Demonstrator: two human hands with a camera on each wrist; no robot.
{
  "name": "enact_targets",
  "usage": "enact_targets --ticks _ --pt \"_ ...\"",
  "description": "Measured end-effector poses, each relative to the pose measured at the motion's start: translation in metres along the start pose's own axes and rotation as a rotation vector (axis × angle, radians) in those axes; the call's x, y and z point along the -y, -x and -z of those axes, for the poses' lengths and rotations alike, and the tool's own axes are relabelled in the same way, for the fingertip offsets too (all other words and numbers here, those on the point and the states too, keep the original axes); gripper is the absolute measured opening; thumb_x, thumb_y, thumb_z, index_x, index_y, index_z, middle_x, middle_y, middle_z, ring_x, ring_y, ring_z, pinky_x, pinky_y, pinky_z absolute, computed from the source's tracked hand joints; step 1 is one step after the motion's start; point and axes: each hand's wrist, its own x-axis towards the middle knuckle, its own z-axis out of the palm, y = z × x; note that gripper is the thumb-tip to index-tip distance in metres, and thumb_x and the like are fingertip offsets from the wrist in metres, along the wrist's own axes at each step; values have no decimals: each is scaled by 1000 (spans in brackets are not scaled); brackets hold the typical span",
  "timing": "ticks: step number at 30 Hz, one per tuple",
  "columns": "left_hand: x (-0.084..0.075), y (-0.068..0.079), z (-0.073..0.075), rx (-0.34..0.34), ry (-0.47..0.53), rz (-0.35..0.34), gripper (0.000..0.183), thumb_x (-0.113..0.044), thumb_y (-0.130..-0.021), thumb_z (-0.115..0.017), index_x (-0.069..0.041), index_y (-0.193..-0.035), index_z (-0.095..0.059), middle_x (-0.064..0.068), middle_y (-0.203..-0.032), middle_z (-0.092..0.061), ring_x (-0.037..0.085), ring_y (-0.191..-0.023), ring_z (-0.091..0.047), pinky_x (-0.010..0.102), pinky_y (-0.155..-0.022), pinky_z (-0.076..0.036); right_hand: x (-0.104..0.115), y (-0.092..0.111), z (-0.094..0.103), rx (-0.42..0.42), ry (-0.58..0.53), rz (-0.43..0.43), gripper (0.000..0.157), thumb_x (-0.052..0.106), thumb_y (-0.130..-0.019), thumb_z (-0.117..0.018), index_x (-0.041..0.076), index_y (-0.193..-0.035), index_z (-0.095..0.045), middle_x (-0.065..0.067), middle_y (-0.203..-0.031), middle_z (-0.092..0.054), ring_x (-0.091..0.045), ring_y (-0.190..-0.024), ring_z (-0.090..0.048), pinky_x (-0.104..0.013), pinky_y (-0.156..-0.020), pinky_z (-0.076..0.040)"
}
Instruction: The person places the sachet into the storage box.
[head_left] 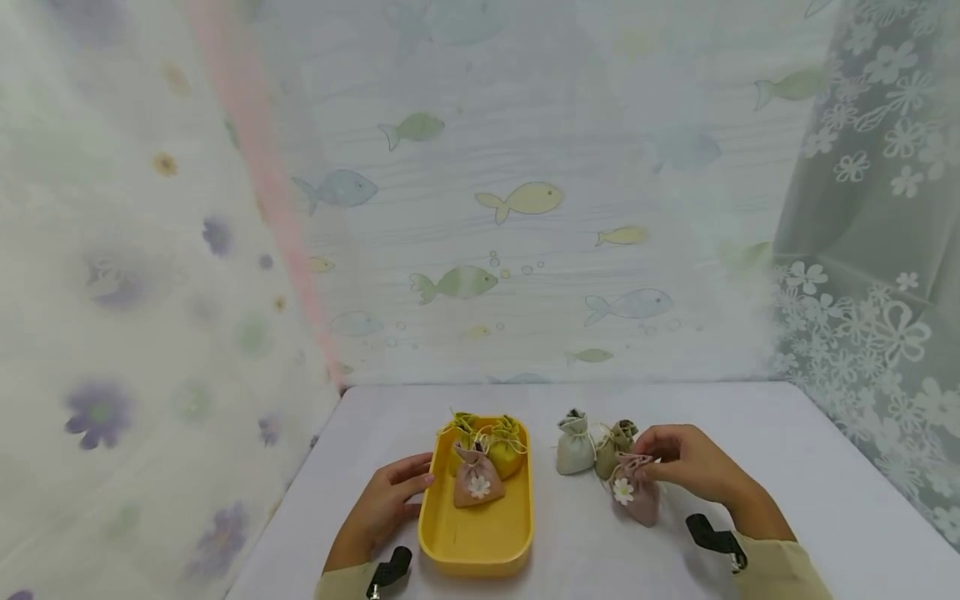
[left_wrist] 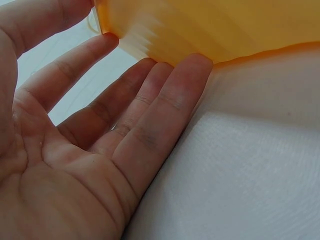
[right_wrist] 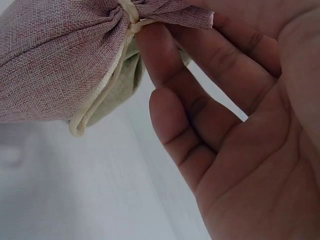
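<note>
In the head view, my left hand (head_left: 381, 507) rests against the left side of a yellow tray (head_left: 476, 537). Its fairly straight fingertips touch the tray's wall (left_wrist: 240, 30) in the left wrist view. My right hand (head_left: 693, 467) pinches the gathered neck of a dusty-pink drawstring pouch (head_left: 642, 502) with a white flower. In the right wrist view, the pouch's woven cloth (right_wrist: 55, 65) and cream cord (right_wrist: 97, 95) show up close. Two yellow-green pouches (head_left: 506, 454) and another pink pouch (head_left: 478, 487) with a flower lie inside the tray, towards its far end.
Left of the held pouch stand an olive-brown pouch (head_left: 609, 458), partly covered by it, and a pale grey pouch (head_left: 575, 450). A white cloth covers the table (head_left: 750, 425). Fish-patterned curtain (head_left: 517, 250) hangs behind, with flowered curtains on both sides.
</note>
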Motion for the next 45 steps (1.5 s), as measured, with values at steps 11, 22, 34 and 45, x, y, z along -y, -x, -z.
enact_targets --ticks 11,22,34,45 --pt "-1 1 -2 -10 17 15 61 -34 -94 -76 -12 -148 -57 17 -152 -55 24 -123 -66 43 -93 -62 6 1 -3 -14 -7 11 18 18 -90 -81 7 -102 -73 -11 -100 -76 -19 -88 -74 -31 -73 -61" --pt "0 -1 0 -25 2 10 63 -36 -92 -79 -12 -147 -58 16 -150 -57 24 -123 -66 42 -93 -62 13 -2 -7 -45 -33 39 17 20 -89 -82 9 -99 -75 -9 -93 -78 -20 -83 -76 -35 -71 -63" --pt "0 -3 -2 -27 -3 10 63 -37 -92 -78 -14 -147 -59 16 -151 -57 24 -124 -66 42 -93 -62 30 -4 -12 -101 -34 110 16 19 -88 -83 10 -97 -74 -8 -91 -77 -20 -79 -75 -37 -69 -63" --pt "0 -2 0 -22 3 11 61 -34 -93 -77 -14 -148 -58 16 -152 -55 25 -126 -65 43 -93 -62 58 -24 -28 -118 -3 133 17 24 -84 -88 16 -91 -75 -3 -86 -77 -19 -77 -75 -30 -68 -61"
